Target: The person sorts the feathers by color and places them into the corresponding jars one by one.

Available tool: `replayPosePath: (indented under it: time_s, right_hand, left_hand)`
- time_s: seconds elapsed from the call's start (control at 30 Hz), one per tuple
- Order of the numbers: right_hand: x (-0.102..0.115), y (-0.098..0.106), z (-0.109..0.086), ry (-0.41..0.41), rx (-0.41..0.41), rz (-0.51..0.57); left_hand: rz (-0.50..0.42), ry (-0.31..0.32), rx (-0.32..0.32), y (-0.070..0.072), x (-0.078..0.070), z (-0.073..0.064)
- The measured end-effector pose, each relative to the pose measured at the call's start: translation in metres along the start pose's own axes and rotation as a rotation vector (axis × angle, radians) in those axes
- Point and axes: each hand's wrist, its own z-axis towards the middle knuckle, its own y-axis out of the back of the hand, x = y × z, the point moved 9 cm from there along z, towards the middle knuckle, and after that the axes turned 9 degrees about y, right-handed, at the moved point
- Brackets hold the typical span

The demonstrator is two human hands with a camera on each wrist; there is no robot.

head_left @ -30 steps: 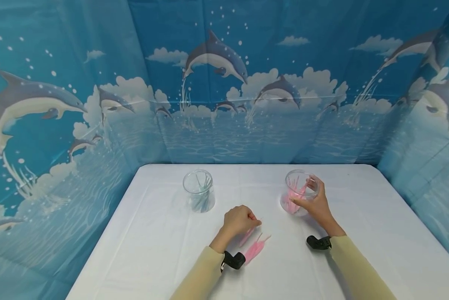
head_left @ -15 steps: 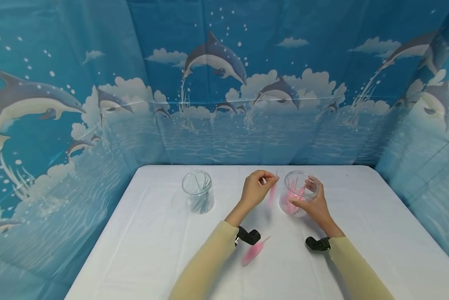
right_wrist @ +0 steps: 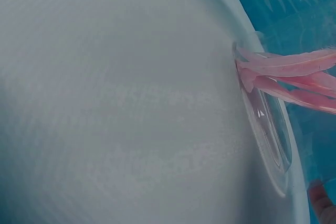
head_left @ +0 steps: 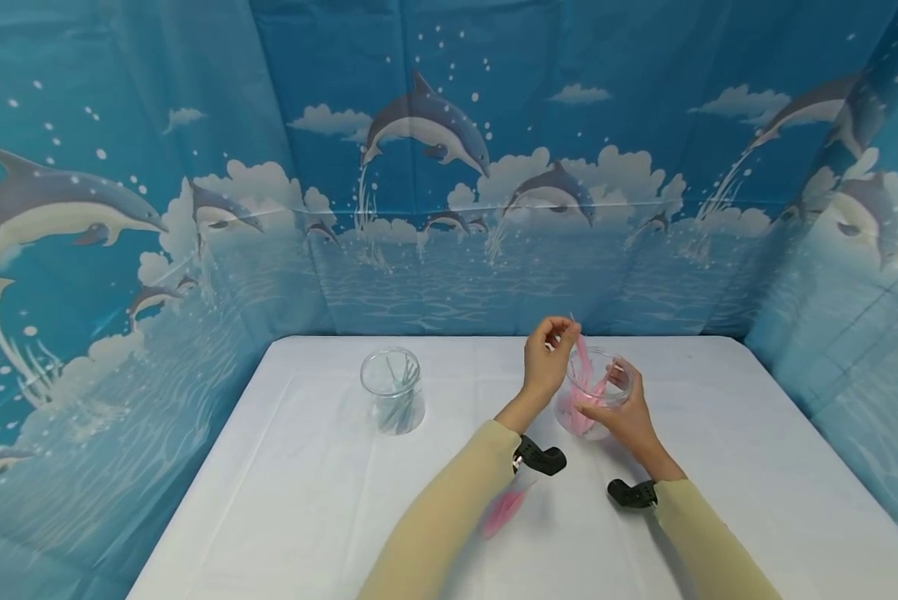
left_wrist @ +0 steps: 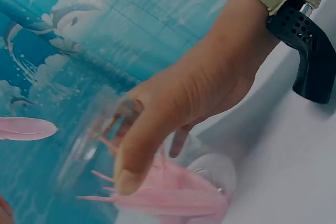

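Observation:
My left hand (head_left: 550, 360) pinches a pink feather (head_left: 583, 354) by its thin quill, and the feather hangs down at the mouth of a clear jar (head_left: 618, 392). In the left wrist view this feather (left_wrist: 26, 128) appears at the left edge. My right hand (head_left: 629, 414) grips the jar's right side, thumb at the front. Several pink feathers (right_wrist: 294, 65) stand inside the jar, quills up, tips at its base. On the table lies more pink feather (head_left: 503, 515), partly behind the left wrist's camera and sleeve; how many pieces I cannot tell.
A second clear jar (head_left: 392, 392) with several grey-green, thin-stemmed pieces stands on the left of the white table (head_left: 291, 508). A blue dolphin-print curtain (head_left: 419, 275) hangs behind the table and along its sides.
My left hand has picked a pink feather off the table, then carried it up and right to the right jar's mouth. The right hand keeps its grip on the jar.

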Motion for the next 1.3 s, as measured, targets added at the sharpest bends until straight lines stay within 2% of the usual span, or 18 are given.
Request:
replayPosePath:
  time_s: [0.13, 0.33, 0.5, 0.6, 0.7, 0.83, 0.93, 1.03, 1.13, 1.2, 1.3]
  right_hand:
    - [0.002, -0.002, -0.002, 0.0, 0.002, 0.001]
    - [0.004, -0.003, -0.002, 0.02, 0.006, -0.01]
    - [0.005, -0.001, 0.001, 0.027, 0.002, -0.025]
    - [0.004, 0.0, 0.003, 0.029, 0.007, -0.025]
    - [0.003, 0.002, 0.006, 0.028, 0.007, -0.022]
    - [0.004, 0.003, 0.009, 0.032, 0.003, -0.018]
    - [0.004, 0.003, 0.01, 0.035, 0.006, -0.015]
    - [0.003, 0.002, 0.009, 0.033, 0.006, -0.013]
    - [0.001, 0.002, 0.007, 0.024, 0.003, -0.006]
    - [-0.001, 0.002, 0.006, 0.016, 0.005, 0.001]
    - [-0.004, 0.001, 0.003, -0.002, 0.009, 0.0]
  left_hand:
    - [0.014, 0.04, -0.019, -0.003, 0.015, -0.004]
    - [0.063, 0.095, 0.014, -0.002, 0.028, -0.013]
    - [0.111, 0.149, 0.011, 0.017, 0.039, -0.018]
    - [0.193, 0.171, 0.04, 0.031, 0.045, -0.022]
    - [0.324, 0.24, 0.126, 0.041, 0.054, -0.029]
    - [0.556, 0.362, 0.329, 0.046, 0.071, -0.047]
    - [0.715, 0.402, 0.477, 0.047, 0.081, -0.063]
    - [0.844, 0.389, 0.589, 0.045, 0.084, -0.081]
    - [0.964, 0.35, 0.662, 0.044, 0.085, -0.096]
    - [1.045, 0.318, 0.691, 0.043, 0.086, -0.106]
    - [1.143, 0.265, 0.702, 0.042, 0.086, -0.116]
